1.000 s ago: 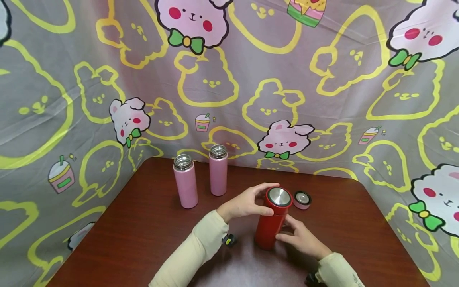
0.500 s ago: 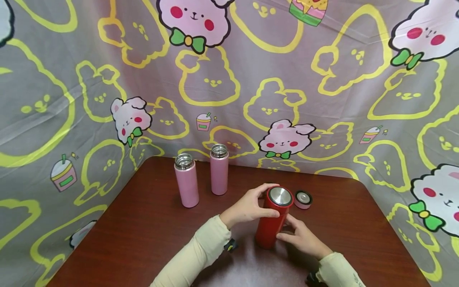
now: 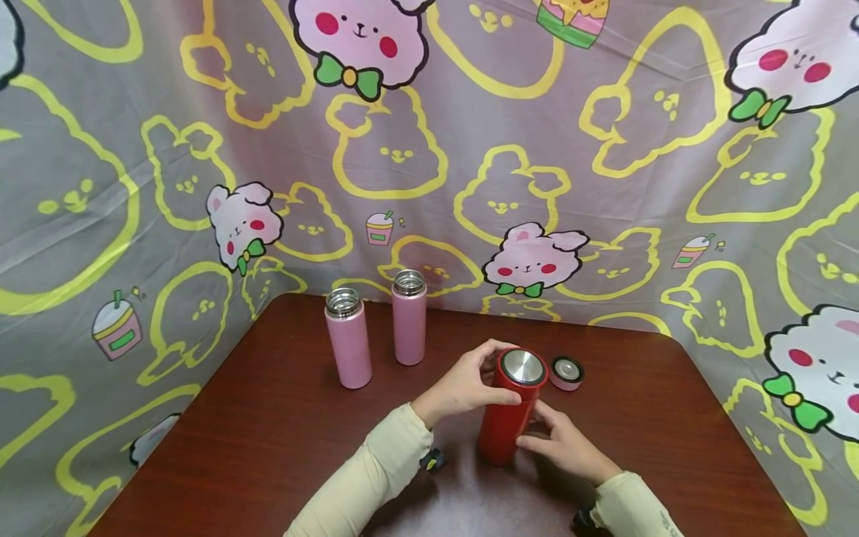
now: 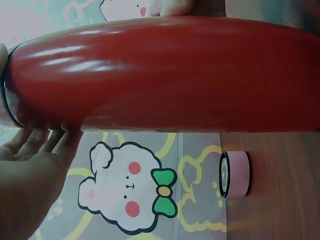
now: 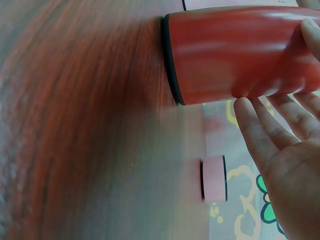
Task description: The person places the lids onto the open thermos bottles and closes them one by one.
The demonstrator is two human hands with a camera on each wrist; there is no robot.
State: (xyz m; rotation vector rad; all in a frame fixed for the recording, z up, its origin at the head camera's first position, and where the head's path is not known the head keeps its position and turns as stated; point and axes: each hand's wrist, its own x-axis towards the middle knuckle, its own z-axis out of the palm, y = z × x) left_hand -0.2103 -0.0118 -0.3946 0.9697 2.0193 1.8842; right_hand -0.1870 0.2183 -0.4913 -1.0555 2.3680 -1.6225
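The left hand (image 3: 461,386) gripped the red flask (image 3: 500,429) around its lid (image 3: 523,368), while the right hand (image 3: 569,447) held its body lower down, a two-level hold that likely steadied it upright on the bench (image 3: 268,447).

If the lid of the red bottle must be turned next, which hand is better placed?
Probably the left hand: it holds the red bottle near the top, by the lid, while the right hand holds it lower.

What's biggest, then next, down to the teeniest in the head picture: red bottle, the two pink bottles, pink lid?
1. Red bottle
2. Left pink bottle and right pink bottle: nearly alike; the left looks nearer, so unsure
3. Pink lid
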